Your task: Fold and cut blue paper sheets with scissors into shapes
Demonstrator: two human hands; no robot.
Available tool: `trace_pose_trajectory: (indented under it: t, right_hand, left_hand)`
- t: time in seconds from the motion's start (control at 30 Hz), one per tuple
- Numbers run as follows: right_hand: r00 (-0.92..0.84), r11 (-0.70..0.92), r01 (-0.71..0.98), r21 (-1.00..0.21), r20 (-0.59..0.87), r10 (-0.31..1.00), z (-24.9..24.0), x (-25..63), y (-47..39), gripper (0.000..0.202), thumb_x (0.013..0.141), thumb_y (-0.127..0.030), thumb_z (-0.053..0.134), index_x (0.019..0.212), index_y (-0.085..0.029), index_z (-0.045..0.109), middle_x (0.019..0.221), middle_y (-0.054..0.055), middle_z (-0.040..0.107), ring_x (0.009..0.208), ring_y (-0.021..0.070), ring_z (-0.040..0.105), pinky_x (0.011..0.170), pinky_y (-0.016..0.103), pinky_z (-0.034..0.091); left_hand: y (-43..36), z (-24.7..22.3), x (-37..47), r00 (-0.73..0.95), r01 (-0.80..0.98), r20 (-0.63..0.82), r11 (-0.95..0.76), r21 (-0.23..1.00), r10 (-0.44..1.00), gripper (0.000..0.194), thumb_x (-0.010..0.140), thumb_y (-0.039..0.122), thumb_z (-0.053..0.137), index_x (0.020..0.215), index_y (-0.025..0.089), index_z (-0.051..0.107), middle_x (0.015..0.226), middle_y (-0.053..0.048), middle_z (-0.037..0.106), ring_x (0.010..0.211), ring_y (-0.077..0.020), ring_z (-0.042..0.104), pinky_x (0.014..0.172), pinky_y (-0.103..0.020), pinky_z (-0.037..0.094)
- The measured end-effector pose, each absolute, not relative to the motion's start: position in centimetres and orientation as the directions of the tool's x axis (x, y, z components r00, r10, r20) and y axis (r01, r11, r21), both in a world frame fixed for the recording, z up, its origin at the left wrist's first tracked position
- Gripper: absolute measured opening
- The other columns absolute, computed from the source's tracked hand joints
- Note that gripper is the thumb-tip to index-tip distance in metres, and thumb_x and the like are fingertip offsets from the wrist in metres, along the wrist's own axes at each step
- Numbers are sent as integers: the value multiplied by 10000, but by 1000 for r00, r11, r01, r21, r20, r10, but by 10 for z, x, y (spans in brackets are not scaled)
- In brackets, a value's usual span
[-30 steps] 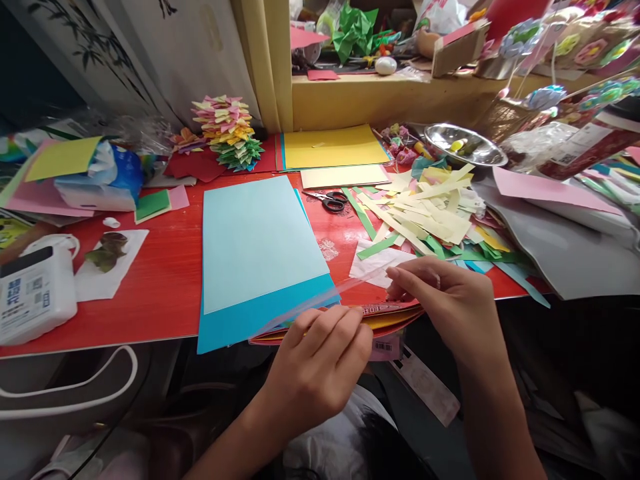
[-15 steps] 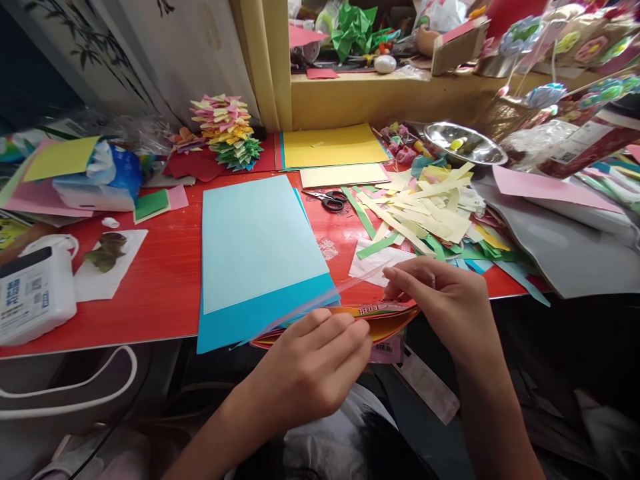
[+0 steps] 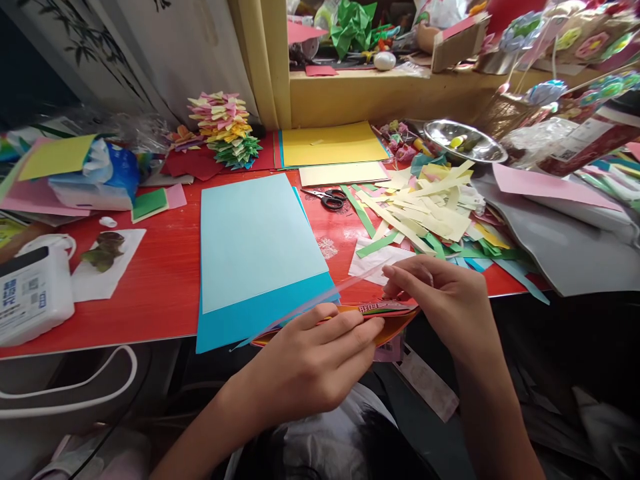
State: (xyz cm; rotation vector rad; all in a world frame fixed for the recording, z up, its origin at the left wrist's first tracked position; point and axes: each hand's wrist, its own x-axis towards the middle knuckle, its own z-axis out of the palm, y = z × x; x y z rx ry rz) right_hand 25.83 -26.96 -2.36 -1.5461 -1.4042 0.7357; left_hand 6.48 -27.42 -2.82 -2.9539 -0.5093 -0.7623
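Fingers of our left hand (image 3: 320,363) have slid a little to the right along the mouth of the plastic packet (image 3: 387,307) over the past second, while our right hand (image 3: 453,300) has barely shifted. Both hands hold the packet, which lies low between them at the near edge of the red table (image 3: 167,267), above our lap. Our left hand grips its near side, fingers curled over, the thumb hidden; our right hand pinches narrowly at the right end, where a clear flap (image 3: 315,299) slants up.

Red tabletop shows left of the light-blue sheet (image 3: 260,243), which lies on a darker blue sheet (image 3: 265,313) reaching past the table's front edge, just beside the packet. A narrower red stretch lies to the right of these sheets.

Orange paper (image 3: 397,325) shows within the parted packet. Farther back, a metal bowl (image 3: 487,148) holds something small and yellow-green. White tissue pokes from a blue pack (image 3: 120,177) at the left.

Beyond our right hand, a heap of paper strips (image 3: 430,210) crowds the table, with a grey sheet (image 3: 555,247) overhanging the edge beside it. Black-handled scissors (image 3: 334,199) lie near the heap.
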Motion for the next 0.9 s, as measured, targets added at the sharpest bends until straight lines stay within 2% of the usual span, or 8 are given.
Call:
trace_pose_trajectory:
  t: [0.17,0.4,0.6,0.9]
  right_hand:
    - [174,47,425,-904,133,976,-23,259,-269,200,791,-307,642,642,-175,635,571,-15,618,534,105,546,532,208,439]
    - [158,55,411,-910,130,979,-23,258,-269,205,793,-300,642,631,-174,627,569,-22,614,530,91,545,537,190,439]
    - [129,60,413,-909,124,984,-23,259,-271,222,801,-271,633,600,-180,607,580,-28,606,550,77,519,523,165,411]
    - [113,31,372,-928,78,991,-23,262,-271,221,801,-304,634,618,-184,609,589,-21,603,560,86,524,526,176,421]
  left_hand:
    - [-266,-20,66,874,284,407,-959,16,266,298,895,58,406,1110,122,604,1263,-26,576,1080,-155,536,911,-320,385]
    - [-260,-17,66,899,248,369,-969,20,237,261,897,88,419,1053,140,622,1286,-33,556,1161,-172,493,981,-330,353]
    - [-258,-16,66,908,279,305,-957,74,288,252,906,126,407,1023,136,631,1285,-67,552,1110,-180,520,952,-334,377]
    - [-258,-24,62,900,271,351,-962,18,260,241,893,129,441,1057,121,617,1318,-67,526,1097,-186,519,963,-355,376]
